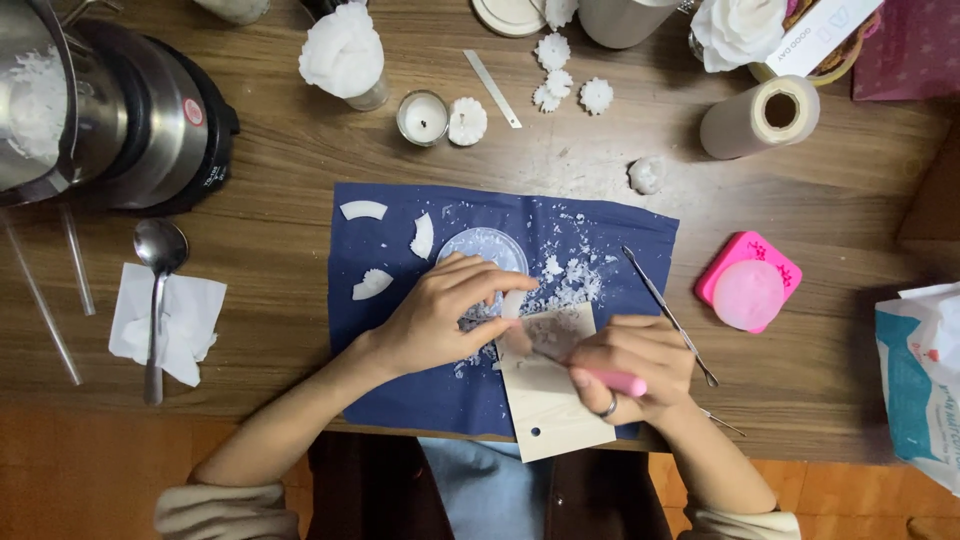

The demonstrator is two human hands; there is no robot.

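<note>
On a dark blue rectangular cloth (400, 390) spread across a brown wooden bench (280, 150), a person's two bare hands work over a pale wooden board (545, 405) that lies at the cloth's near edge. The left hand (440, 315) has its fingers drawn together, pinching a small white wax piece (513, 303) just above the board. The right hand (635, 368), a ring on one finger, is closed around a pink-handled tool (615, 381), whose tip lies toward the board; the working end is hidden by blur.

Behind the left hand on the cloth sits a round clear dish (485, 245), with white wax flakes (570, 280) scattered to its right. Three curved white wax petals (385, 250) lie on the left part of the cloth. A thin metal sculpting tool (665, 312) rests across the cloth's right edge.

Right of the cloth lies a pink silicone mould (748, 282), and beyond it a roll of white paper (760, 117). Beyond the cloth's far edge stand a small glass tealight (422, 117) and several white wax flowers (560, 80). Left of the cloth, a metal spoon (158, 300) rests on a crumpled white tissue (185, 320), near a steel melting pot (100, 100).
</note>
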